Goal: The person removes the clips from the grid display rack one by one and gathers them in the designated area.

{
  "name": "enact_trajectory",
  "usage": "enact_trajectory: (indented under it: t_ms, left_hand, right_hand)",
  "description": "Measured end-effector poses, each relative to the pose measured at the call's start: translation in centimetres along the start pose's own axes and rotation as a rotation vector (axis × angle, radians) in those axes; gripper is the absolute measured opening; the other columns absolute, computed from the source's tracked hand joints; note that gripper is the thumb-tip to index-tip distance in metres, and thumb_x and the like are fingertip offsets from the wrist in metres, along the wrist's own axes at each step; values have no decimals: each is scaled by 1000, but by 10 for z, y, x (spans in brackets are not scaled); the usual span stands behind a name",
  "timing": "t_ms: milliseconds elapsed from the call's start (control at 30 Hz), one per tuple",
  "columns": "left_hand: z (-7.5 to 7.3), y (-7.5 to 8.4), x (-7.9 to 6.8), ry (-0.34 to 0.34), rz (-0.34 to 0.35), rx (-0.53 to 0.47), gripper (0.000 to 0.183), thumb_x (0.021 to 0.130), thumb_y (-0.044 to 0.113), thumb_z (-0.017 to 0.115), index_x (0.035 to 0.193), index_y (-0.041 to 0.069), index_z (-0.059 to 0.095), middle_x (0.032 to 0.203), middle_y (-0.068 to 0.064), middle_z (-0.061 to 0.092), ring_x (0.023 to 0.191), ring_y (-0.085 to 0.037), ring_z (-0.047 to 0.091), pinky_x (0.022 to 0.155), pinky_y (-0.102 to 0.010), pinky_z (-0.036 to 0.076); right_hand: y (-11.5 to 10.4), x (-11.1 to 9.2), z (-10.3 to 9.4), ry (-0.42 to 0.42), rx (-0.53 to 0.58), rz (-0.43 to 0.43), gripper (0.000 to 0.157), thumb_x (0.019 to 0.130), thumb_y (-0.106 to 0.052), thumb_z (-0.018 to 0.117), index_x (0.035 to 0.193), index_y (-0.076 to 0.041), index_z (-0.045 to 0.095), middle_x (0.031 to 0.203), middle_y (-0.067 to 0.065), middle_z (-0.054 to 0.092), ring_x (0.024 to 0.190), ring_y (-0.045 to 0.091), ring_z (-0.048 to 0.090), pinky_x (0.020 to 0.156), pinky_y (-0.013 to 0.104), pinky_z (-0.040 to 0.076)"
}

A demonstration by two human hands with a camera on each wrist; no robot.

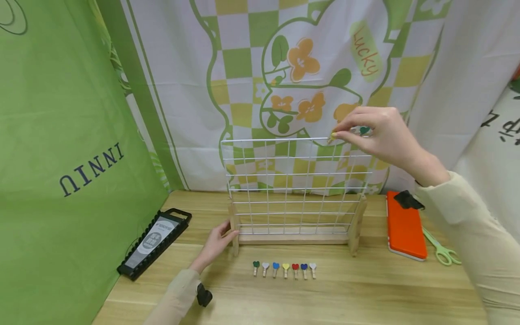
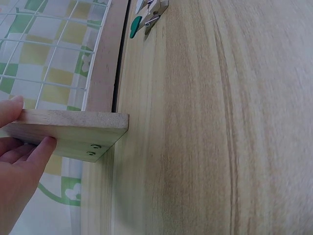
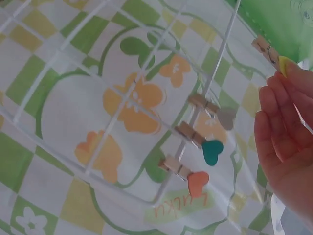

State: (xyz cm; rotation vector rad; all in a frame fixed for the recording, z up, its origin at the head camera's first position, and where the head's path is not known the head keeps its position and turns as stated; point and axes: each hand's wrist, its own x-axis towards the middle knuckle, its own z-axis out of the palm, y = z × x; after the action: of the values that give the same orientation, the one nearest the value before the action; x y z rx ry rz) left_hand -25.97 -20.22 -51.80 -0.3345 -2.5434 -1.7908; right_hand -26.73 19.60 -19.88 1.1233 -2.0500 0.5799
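My right hand (image 1: pixel 375 133) is raised at the top wire of a white wire grid rack (image 1: pixel 276 139). Thumb and index finger pinch a small wooden clothespin (image 3: pixel 266 49) by its yellow heart, its wooden end pointing toward the wire. Three more clothespins are clipped on that wire in the right wrist view, with a pale heart (image 3: pixel 227 118), a green heart (image 3: pixel 212 152) and an orange heart (image 3: pixel 198 184). Low at the rack's left end, my left hand (image 1: pixel 215 246) grips the wooden end board (image 2: pixel 73 122), thumb on one face and fingers on the other.
Several heart clothespins, among them a yellow one (image 1: pixel 285 268), lie in a row on the wooden table (image 1: pixel 365 289) before the rack. A black holder (image 1: pixel 152 243) lies at left. At right are an orange-red case (image 1: pixel 406 230) and green scissors (image 1: pixel 444 253). Patterned curtain (image 1: pixel 235 63) hangs behind.
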Motion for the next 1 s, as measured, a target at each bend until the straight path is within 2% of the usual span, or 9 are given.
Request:
enact_trajectory:
  t_ms: [167, 367, 567, 767, 867, 1000]
  left_hand:
    - [1, 0, 0, 5, 9, -22, 56, 98, 11, 62, 147, -7, 41, 147, -29, 48, 139, -43, 44, 112, -54, 43]
    - [0, -1, 0, 3, 4, -29, 56, 98, 12, 62, 147, -7, 41, 147, -28, 47, 140, -41, 44, 112, -54, 42]
    - [0, 0, 1, -3, 2, -22, 56, 98, 12, 61, 147, -7, 40, 149, -28, 45, 141, -41, 43, 113, -53, 41]
    - [-1, -4, 4, -3, -4, -9, 55, 98, 11, 61, 147, -6, 41, 148, -27, 47, 140, -40, 44, 113, -53, 42]
    - [-1, -4, 4, -2, -8, 1, 56, 98, 12, 61, 147, -6, 41, 148, -26, 48, 140, -40, 45, 113, -53, 42]
    - [0, -2, 2, 2, -5, 1, 56, 98, 14, 62, 146, -5, 42, 147, -26, 49, 139, -40, 46, 112, -54, 43]
  right_hand:
    - [-10, -22, 11, -16, 75, -13, 26, 70, 8, 83, 89, -10, 79, 85, 0, 76, 80, -7, 61, 69, 4, 45]
    - [-17, -56, 33, -102, 121, 5, 27, 70, 7, 82, 89, -12, 78, 85, -5, 74, 75, 0, 62, 65, 6, 47]
    - [-15, -105, 72, -251, 167, 73, 20, 76, 1, 81, 89, -14, 77, 84, -8, 72, 71, -2, 62, 60, 11, 51]
    - [-10, -163, 119, -436, 307, 186, 9, 84, -3, 76, 90, -10, 77, 84, 0, 74, 72, 3, 67, 61, 18, 58]
    - [-6, -190, 141, -478, 347, 202, 3, 83, -5, 77, 86, -7, 77, 79, 1, 74, 69, 0, 65, 59, 17, 57]
    - [-3, -216, 160, -538, 392, 237, 3, 80, -5, 79, 82, -7, 77, 76, 3, 74, 66, -1, 63, 56, 15, 54]
